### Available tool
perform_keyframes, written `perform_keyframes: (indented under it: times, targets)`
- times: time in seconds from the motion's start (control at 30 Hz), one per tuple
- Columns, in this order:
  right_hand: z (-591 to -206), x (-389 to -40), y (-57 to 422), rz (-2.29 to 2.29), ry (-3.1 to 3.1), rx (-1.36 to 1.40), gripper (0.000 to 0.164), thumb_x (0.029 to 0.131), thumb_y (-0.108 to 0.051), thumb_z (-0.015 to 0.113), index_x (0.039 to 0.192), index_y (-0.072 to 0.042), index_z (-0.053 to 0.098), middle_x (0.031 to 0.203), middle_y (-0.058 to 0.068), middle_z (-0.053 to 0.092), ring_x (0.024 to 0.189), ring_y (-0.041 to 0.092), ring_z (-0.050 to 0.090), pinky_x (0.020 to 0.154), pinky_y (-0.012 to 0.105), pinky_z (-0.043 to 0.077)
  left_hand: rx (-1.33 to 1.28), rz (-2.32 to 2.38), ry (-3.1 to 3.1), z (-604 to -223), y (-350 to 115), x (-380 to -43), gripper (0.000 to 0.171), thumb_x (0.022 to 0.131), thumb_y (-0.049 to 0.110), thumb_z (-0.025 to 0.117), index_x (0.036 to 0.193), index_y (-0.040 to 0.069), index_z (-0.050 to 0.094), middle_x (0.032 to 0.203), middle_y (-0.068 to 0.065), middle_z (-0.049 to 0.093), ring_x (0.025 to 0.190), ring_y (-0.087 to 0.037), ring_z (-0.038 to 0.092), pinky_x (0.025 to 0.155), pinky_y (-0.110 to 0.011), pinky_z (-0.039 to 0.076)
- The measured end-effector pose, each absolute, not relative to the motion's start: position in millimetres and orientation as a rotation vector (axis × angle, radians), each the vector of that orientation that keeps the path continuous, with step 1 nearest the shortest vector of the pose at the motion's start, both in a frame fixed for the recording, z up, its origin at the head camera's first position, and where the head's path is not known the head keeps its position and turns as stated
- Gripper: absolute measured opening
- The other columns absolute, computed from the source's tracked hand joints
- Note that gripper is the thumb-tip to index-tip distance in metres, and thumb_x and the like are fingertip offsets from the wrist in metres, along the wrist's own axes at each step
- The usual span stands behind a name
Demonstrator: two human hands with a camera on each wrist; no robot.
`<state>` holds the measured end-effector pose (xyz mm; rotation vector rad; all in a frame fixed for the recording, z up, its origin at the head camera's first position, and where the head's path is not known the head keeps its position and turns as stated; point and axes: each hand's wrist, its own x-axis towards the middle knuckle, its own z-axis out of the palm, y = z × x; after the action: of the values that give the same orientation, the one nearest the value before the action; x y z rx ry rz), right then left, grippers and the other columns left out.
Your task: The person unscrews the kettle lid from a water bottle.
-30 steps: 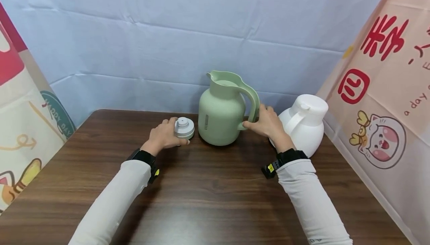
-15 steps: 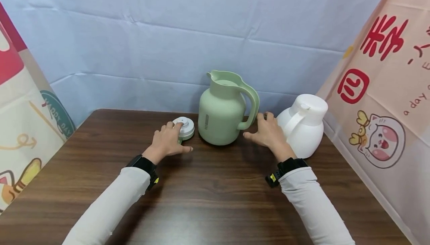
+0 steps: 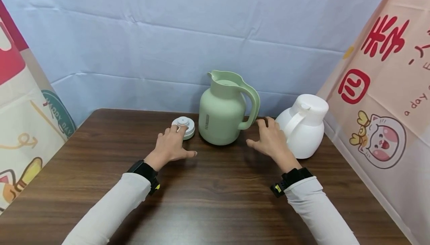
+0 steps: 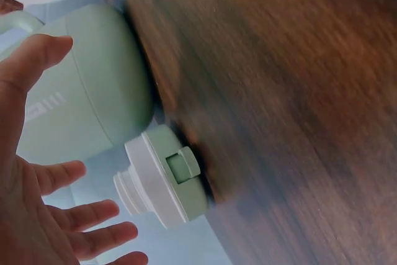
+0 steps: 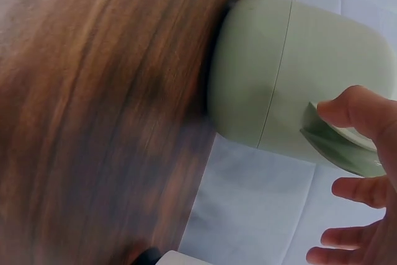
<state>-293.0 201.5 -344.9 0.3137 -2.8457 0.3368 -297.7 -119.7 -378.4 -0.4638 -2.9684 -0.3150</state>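
Note:
A light green thermal jug (image 3: 221,116) stands upright near the back of the table, its handle turned to the right and its top without a lid. To its left lies the jug's lid (image 3: 189,129), upside down, with a white upper part and a green base with a small tab in the left wrist view. My left hand (image 3: 170,143) is spread in front of the lid, fingers apart from it. My right hand (image 3: 270,137) hovers to the right of the jug's handle (image 5: 347,147), thumb and fingers spread, holding nothing.
A white jug (image 3: 304,129) with its lid on stands at the right, close behind my right hand. The brown wooden table (image 3: 215,192) ends at a pale cloth backdrop (image 3: 151,43). A printed cloth (image 3: 379,99) hangs along the right side.
My left hand has drawn back from the lid toward me. My right hand has come away from the green jug's handle, moving back and slightly right. Both jugs and the lid stay put.

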Motion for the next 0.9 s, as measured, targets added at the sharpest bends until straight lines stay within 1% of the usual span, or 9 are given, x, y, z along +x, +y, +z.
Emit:
perform_keyframes:
  times: [0.13, 0.33, 0.53, 0.67, 0.9]
  targets:
    - [-347, -286, 204, 0.303, -2.790, 0.330, 0.069, 0.075, -0.038, 0.073, 0.126, 0.000, 0.047, 0.133, 0.033, 0.032, 0.115, 0.052, 0.034, 0.075, 0.060, 0.039, -0.477, -0.294, -2.965, -378, -115, -294, 0.095, 0.067, 0.066, 0.067, 0.140, 0.010, 0.040, 0.132, -0.023, 0.040, 0.111, -0.040, 0.043, 0.076, -0.053, 0.038]
    - [-349, -277, 208, 0.274, -2.712, 0.343, 0.065, 0.072, -0.036, 0.075, 0.121, -0.001, 0.051, 0.132, 0.034, 0.034, 0.115, 0.054, 0.034, 0.078, 0.062, 0.037, -0.491, -0.233, -2.979, -379, -104, -289, 0.093, 0.067, 0.067, 0.066, 0.139, 0.012, 0.042, 0.132, -0.022, 0.041, 0.114, -0.041, 0.043, 0.079, -0.054, 0.038]
    - [-350, -270, 216, 0.283, -2.633, 0.346, 0.065, 0.071, -0.036, 0.076, 0.120, 0.000, 0.053, 0.130, 0.034, 0.035, 0.113, 0.054, 0.036, 0.076, 0.063, 0.036, -0.584, -0.197, -2.966, -381, -91, -279, 0.093, 0.067, 0.068, 0.066, 0.137, 0.013, 0.043, 0.126, -0.021, 0.044, 0.110, -0.039, 0.046, 0.079, -0.054, 0.040]
    - [-351, -266, 221, 0.310, -2.581, 0.358, 0.063, 0.071, -0.033, 0.076, 0.119, 0.001, 0.053, 0.130, 0.034, 0.035, 0.111, 0.054, 0.038, 0.074, 0.064, 0.036, -0.611, -0.198, -2.960, -382, -82, -274, 0.093, 0.066, 0.068, 0.067, 0.137, 0.013, 0.042, 0.126, -0.020, 0.044, 0.110, -0.037, 0.046, 0.082, -0.054, 0.038]
    - [-355, -261, 226, 0.380, -2.461, 0.324, 0.057, 0.072, -0.028, 0.073, 0.117, 0.001, 0.052, 0.128, 0.036, 0.034, 0.111, 0.056, 0.035, 0.072, 0.066, 0.034, -0.677, -0.195, -2.936, -381, -67, -271, 0.092, 0.067, 0.070, 0.064, 0.137, 0.014, 0.042, 0.124, -0.017, 0.044, 0.110, -0.035, 0.046, 0.083, -0.055, 0.038]
